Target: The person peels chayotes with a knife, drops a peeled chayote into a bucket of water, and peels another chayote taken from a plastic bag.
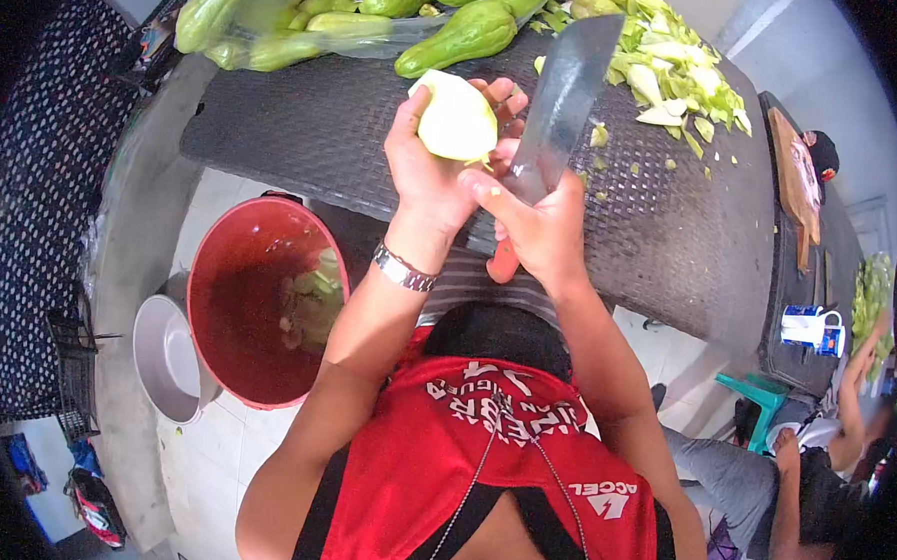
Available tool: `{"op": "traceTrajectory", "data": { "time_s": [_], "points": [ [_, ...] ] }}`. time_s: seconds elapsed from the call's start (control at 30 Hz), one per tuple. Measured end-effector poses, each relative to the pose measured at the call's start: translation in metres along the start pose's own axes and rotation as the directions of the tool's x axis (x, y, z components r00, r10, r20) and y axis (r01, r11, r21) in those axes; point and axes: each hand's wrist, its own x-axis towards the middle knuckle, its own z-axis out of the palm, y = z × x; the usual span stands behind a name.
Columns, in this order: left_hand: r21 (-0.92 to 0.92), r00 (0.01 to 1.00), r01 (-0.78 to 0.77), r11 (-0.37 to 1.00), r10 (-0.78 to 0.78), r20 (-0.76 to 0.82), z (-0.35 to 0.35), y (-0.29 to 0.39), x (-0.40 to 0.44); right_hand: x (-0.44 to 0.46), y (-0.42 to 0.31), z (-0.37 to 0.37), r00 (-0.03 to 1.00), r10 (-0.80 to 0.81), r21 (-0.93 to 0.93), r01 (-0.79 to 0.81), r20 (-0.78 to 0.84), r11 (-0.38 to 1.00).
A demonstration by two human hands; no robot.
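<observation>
My left hand (pixel 433 179) is closed around a pale, peeled chayote (pixel 458 117), with the fingers curled behind it and a metal watch on the wrist. Close beside it, my right hand (pixel 543 222) grips a wide-bladed knife (pixel 567 95) by its orange handle. The blade points up and away, and its flat side faces me. Blade and chayote look apart. Beyond my hands, unpeeled green chayotes (pixel 469 36) lie at the table's far side, several of them in clear plastic. A heap of pale green peelings (pixel 673 65) sits to the right of the blade.
The dark woven-pattern table (pixel 661 224) carries scattered scraps. Below its left side stand a red bucket (pixel 207 300) with pale pieces inside and a white basin (pixel 150 342). At right are a cutting board (pixel 795 180), a mug (pixel 812 330), a green stool (pixel 758 404) and another person (pixel 810 486).
</observation>
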Motion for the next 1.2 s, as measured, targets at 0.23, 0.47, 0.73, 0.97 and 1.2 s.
{"op": "traceTrajectory", "data": {
  "time_s": [0.23,0.47,0.73,0.97,1.2],
  "points": [
    [0.389,0.895,-0.299,0.871,0.398,-0.202,0.004,-0.003,-0.005,0.005,0.005,-0.007,0.996,0.084,0.213,-0.085,0.017,0.973],
    [0.673,0.778,-0.369,0.640,0.610,-0.153,0.012,-0.002,-0.014,0.011,0.009,0.005,0.997,0.074,-0.118,-0.069,0.037,0.991],
    [0.721,0.735,-0.412,0.557,0.671,-0.099,0.002,0.059,-0.046,0.037,-0.005,-0.038,0.968,0.235,-0.011,-0.237,-0.090,0.972],
    [0.786,0.393,-0.407,0.466,0.866,-0.310,-0.069,0.199,-0.199,0.158,0.001,-0.209,0.940,-0.021,-0.461,-0.148,-0.341,0.875],
    [0.808,0.148,0.456,0.374,0.863,-0.483,-0.235,0.225,-0.368,0.161,0.025,-0.260,0.933,0.132,-0.451,-0.282,-0.336,0.847]
  ]
}}
